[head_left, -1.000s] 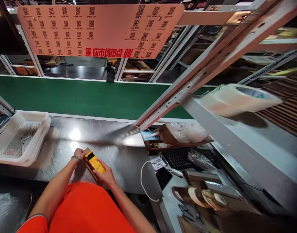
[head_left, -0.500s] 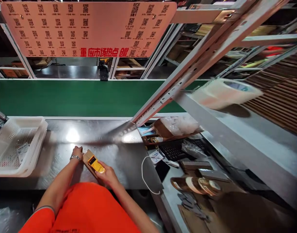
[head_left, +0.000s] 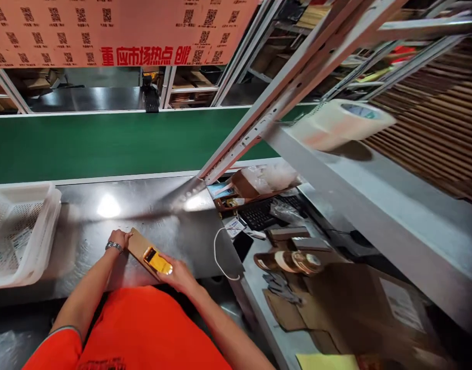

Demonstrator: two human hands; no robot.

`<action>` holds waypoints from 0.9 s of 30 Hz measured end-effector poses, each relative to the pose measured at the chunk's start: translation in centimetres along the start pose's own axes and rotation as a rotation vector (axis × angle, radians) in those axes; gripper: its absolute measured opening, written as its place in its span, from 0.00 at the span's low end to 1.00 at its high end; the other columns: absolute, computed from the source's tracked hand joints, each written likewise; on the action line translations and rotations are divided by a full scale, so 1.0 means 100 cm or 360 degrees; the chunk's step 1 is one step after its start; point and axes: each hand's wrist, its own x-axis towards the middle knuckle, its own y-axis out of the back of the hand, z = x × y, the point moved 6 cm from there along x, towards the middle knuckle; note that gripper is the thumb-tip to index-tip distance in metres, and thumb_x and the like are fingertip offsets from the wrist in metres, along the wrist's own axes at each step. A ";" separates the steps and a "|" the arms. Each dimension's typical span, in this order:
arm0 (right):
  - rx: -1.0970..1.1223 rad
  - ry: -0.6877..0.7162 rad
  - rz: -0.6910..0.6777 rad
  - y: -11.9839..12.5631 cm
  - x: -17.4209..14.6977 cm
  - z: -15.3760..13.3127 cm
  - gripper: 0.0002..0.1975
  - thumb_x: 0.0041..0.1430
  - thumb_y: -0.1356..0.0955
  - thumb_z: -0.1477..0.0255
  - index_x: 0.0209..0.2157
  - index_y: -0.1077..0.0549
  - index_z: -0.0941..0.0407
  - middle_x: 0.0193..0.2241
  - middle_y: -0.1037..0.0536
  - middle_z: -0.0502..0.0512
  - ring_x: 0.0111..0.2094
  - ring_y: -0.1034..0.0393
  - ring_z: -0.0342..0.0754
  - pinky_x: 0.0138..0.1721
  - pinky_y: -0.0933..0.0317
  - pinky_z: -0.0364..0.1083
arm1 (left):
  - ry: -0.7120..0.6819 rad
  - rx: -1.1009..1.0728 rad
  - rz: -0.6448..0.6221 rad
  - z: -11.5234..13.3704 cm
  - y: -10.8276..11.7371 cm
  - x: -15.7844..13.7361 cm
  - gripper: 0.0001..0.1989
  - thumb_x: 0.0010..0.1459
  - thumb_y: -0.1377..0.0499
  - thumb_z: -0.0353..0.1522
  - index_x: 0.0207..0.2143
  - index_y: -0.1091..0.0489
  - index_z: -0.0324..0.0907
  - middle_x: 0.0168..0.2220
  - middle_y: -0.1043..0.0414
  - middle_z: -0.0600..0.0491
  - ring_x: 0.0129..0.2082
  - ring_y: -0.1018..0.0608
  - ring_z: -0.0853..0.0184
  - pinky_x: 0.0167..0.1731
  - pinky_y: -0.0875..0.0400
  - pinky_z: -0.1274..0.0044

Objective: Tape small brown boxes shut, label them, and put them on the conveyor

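Green belt (head_left: 85,146) beyond a glare-bright metal bench (head_left: 201,244), pink board (head_left: 143,25) above, diagonal post (head_left: 255,132) at right.

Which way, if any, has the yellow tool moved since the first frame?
Yes: the yellow tool in the right hand has shifted rightward and toward the bottom of the view, judged against the metal post.

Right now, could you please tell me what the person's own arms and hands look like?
The left hand and right hand wear no gloves. A silvery band circles the left wrist; whether watch or bracelet, I cannot tell. The left sleeve is short, orange-red and edged in grey, matching the shirt. The right sleeve's edge is out of view.
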 end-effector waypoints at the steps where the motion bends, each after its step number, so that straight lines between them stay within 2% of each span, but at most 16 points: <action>1: -0.0015 -0.0030 -0.0010 0.005 -0.014 0.016 0.39 0.57 0.23 0.65 0.71 0.19 0.51 0.51 0.09 0.61 0.52 0.13 0.65 0.56 0.22 0.57 | -0.0010 0.0026 -0.0010 -0.001 0.001 0.001 0.30 0.82 0.47 0.47 0.52 0.10 0.38 0.50 0.12 0.34 0.55 0.14 0.49 0.54 0.24 0.67; 5: 0.0015 -0.0046 0.0001 0.019 -0.055 0.061 0.40 0.55 0.25 0.65 0.70 0.19 0.52 0.53 0.10 0.62 0.51 0.13 0.67 0.56 0.23 0.60 | -0.0072 0.0116 0.0033 0.003 0.005 0.001 0.30 0.82 0.48 0.47 0.53 0.12 0.33 0.52 0.14 0.32 0.57 0.16 0.46 0.59 0.23 0.62; 7: 0.0012 -0.0051 -0.0009 0.019 -0.058 0.069 0.40 0.54 0.25 0.64 0.70 0.19 0.52 0.50 0.09 0.62 0.49 0.13 0.67 0.53 0.23 0.59 | -0.0111 0.0169 0.0140 0.011 0.007 -0.004 0.29 0.82 0.49 0.42 0.64 0.19 0.29 0.63 0.20 0.27 0.65 0.20 0.41 0.64 0.24 0.57; 9: 0.0021 -0.0035 -0.0013 0.017 -0.054 0.069 0.41 0.53 0.25 0.65 0.70 0.18 0.52 0.48 0.09 0.62 0.48 0.13 0.66 0.51 0.23 0.58 | -0.0232 0.0224 0.0240 0.029 0.002 -0.012 0.30 0.80 0.46 0.37 0.76 0.31 0.29 0.76 0.33 0.26 0.77 0.31 0.38 0.73 0.31 0.53; 11: 0.0080 -0.0003 0.0000 0.017 -0.049 0.065 0.41 0.52 0.25 0.66 0.70 0.19 0.53 0.50 0.09 0.62 0.48 0.13 0.64 0.51 0.23 0.57 | -0.0587 0.0304 0.0130 0.060 -0.022 -0.025 0.41 0.72 0.35 0.39 0.81 0.39 0.34 0.83 0.44 0.32 0.85 0.43 0.41 0.82 0.43 0.53; 13: 0.0111 0.0035 0.0012 0.018 -0.047 0.061 0.41 0.52 0.24 0.66 0.70 0.18 0.53 0.52 0.10 0.61 0.49 0.13 0.63 0.52 0.23 0.56 | -0.1039 0.0440 -0.0173 0.093 -0.061 -0.042 0.58 0.58 0.24 0.45 0.83 0.43 0.37 0.86 0.51 0.35 0.87 0.51 0.40 0.85 0.53 0.51; 14: 0.0089 0.0048 0.0018 0.018 -0.046 0.060 0.40 0.52 0.24 0.66 0.69 0.18 0.53 0.52 0.10 0.61 0.49 0.13 0.63 0.52 0.23 0.56 | -0.1199 0.0513 -0.0302 0.106 -0.081 -0.051 0.64 0.54 0.23 0.48 0.85 0.47 0.38 0.87 0.54 0.34 0.87 0.53 0.39 0.85 0.56 0.49; 16: 0.0019 0.0058 0.0030 0.021 -0.047 0.057 0.40 0.51 0.23 0.67 0.68 0.17 0.52 0.51 0.09 0.61 0.48 0.14 0.62 0.53 0.24 0.55 | -0.1287 0.0626 -0.0408 0.123 -0.110 -0.059 0.66 0.54 0.26 0.54 0.85 0.50 0.38 0.86 0.53 0.31 0.87 0.53 0.35 0.84 0.60 0.43; 18: -0.0011 0.0043 0.0030 0.026 -0.048 0.055 0.40 0.50 0.22 0.68 0.67 0.16 0.52 0.48 0.09 0.60 0.45 0.15 0.60 0.51 0.24 0.54 | -0.1217 0.0626 -0.0330 0.133 -0.120 -0.059 0.62 0.55 0.28 0.55 0.84 0.44 0.40 0.81 0.41 0.29 0.84 0.44 0.32 0.83 0.59 0.40; 20: 0.0062 0.0018 0.0033 0.036 -0.052 0.053 0.40 0.50 0.22 0.69 0.67 0.16 0.55 0.45 0.10 0.59 0.43 0.15 0.57 0.46 0.24 0.50 | -0.1218 0.0567 -0.0246 0.141 -0.115 -0.058 0.56 0.53 0.26 0.53 0.79 0.36 0.43 0.73 0.29 0.30 0.77 0.33 0.30 0.80 0.55 0.37; 21: 0.0124 0.0015 0.0033 0.044 -0.057 0.050 0.40 0.50 0.22 0.70 0.67 0.16 0.56 0.45 0.10 0.59 0.42 0.16 0.56 0.44 0.24 0.49 | -0.1246 0.0520 -0.0207 0.145 -0.109 -0.058 0.53 0.52 0.25 0.51 0.76 0.33 0.44 0.70 0.27 0.31 0.73 0.30 0.31 0.79 0.52 0.37; 24: 0.0204 0.0081 0.0059 0.082 -0.083 0.038 0.39 0.50 0.23 0.71 0.66 0.16 0.56 0.42 0.11 0.57 0.38 0.18 0.52 0.40 0.26 0.46 | -0.1338 0.0326 -0.0146 0.158 -0.079 -0.062 0.51 0.47 0.22 0.46 0.72 0.31 0.45 0.69 0.26 0.34 0.70 0.28 0.33 0.77 0.46 0.38; 27: -0.0055 0.0158 0.0137 0.129 -0.117 0.026 0.38 0.50 0.24 0.70 0.66 0.15 0.52 0.34 0.13 0.52 0.31 0.23 0.48 0.37 0.30 0.45 | -0.1391 0.0057 -0.0104 0.168 -0.045 -0.066 0.51 0.46 0.22 0.42 0.71 0.34 0.42 0.67 0.27 0.33 0.69 0.26 0.36 0.76 0.41 0.39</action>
